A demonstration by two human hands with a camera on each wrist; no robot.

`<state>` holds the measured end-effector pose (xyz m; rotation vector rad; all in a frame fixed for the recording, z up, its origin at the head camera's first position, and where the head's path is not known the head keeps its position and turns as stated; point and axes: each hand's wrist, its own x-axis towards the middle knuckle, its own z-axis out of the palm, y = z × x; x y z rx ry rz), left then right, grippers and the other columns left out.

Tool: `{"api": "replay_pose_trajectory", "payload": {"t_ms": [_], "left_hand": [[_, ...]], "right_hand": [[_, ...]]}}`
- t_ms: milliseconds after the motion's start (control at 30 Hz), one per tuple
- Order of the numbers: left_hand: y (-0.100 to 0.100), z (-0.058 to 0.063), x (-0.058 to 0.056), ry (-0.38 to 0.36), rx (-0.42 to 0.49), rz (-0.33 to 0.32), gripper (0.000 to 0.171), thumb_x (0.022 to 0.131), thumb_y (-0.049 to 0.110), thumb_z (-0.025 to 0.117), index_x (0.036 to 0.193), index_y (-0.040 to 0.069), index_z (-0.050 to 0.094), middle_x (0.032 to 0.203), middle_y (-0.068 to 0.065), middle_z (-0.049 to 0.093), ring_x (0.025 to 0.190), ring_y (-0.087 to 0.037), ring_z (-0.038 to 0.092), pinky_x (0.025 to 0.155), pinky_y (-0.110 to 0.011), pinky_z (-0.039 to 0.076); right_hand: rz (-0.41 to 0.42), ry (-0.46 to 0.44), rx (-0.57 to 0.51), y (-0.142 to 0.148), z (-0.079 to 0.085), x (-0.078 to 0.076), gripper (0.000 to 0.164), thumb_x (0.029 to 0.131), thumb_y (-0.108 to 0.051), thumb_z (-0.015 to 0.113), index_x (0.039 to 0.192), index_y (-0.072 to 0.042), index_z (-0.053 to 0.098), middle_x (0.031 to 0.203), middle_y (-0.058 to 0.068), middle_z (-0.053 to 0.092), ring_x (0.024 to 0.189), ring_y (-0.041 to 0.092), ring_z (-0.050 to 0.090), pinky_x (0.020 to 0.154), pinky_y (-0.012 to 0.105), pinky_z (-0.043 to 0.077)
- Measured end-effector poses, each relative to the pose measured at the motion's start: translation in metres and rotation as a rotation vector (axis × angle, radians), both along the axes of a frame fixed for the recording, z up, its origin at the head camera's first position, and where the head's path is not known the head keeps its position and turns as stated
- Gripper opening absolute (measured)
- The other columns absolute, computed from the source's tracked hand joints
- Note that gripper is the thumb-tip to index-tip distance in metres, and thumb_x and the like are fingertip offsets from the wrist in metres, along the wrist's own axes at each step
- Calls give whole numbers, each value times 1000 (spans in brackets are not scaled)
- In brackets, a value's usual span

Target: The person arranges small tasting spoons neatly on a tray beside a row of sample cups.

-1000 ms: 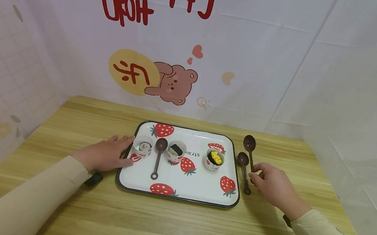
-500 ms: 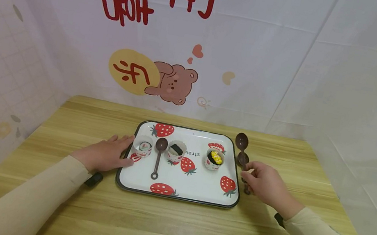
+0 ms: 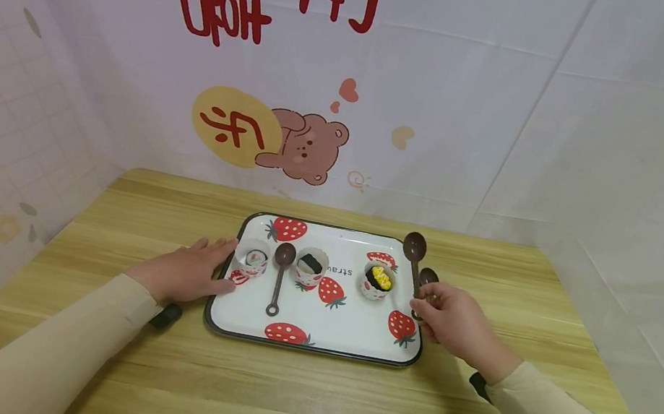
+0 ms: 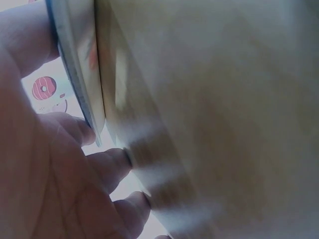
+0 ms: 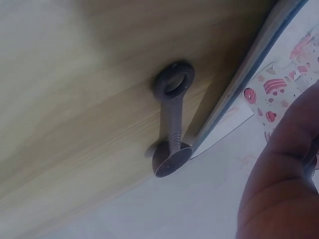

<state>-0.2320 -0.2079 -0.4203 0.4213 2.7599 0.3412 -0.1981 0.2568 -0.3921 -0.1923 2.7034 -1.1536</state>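
My right hand (image 3: pixel 451 324) pinches a dark brown spoon (image 3: pixel 415 249) by its handle, bowl pointing away, over the right rim of the strawberry-print tray (image 3: pixel 345 326). A second brown spoon (image 5: pixel 173 117), with a ring at its handle's end, lies on the table beside that rim, partly hidden by the hand in the head view. My left hand (image 3: pixel 183 271) rests at the tray's left rim, fingers relaxed and thumb reaching over the edge. On the tray a third spoon (image 3: pixel 278 279) lies between a paper cup with a white sushi roll (image 3: pixel 251 259) and one with a black-banded piece (image 3: pixel 311 267).
Another paper cup (image 3: pixel 376 282), holding a yellow-topped sushi piece, stands at the right of the tray. Wood-grain table (image 3: pixel 300 399) surrounds the tray. A printed cloth (image 3: pixel 456 96) hangs behind, and pale cloth walls flank both sides.
My right hand has carried its spoon leftward, past the spoon lying on the table, to the tray's right rim. The left hand and the tray have stayed put.
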Motion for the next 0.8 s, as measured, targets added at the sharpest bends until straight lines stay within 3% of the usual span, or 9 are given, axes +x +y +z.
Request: {"api": "replay_pose_trajectory", "payload": {"t_ms": [533, 800], "left_hand": [[1, 0, 0, -4, -2, 4, 95, 100, 62, 59, 169, 8, 22, 172, -24, 26, 157, -58, 19, 124, -72, 23], [1, 1, 0, -6, -7, 10, 95, 100, 63, 59, 169, 9, 21, 173, -23, 25, 157, -57, 18, 125, -72, 23]], "right_hand": [[6, -60, -56, -18, -2, 0, 18, 102, -14, 68, 110, 1, 66, 67, 1, 63, 58, 14, 57, 52, 25, 50], [26, -66, -105, -26, -3, 0, 14, 100, -9, 68, 108, 3, 66, 72, 8, 72, 58, 12, 62, 54, 26, 56]]}}
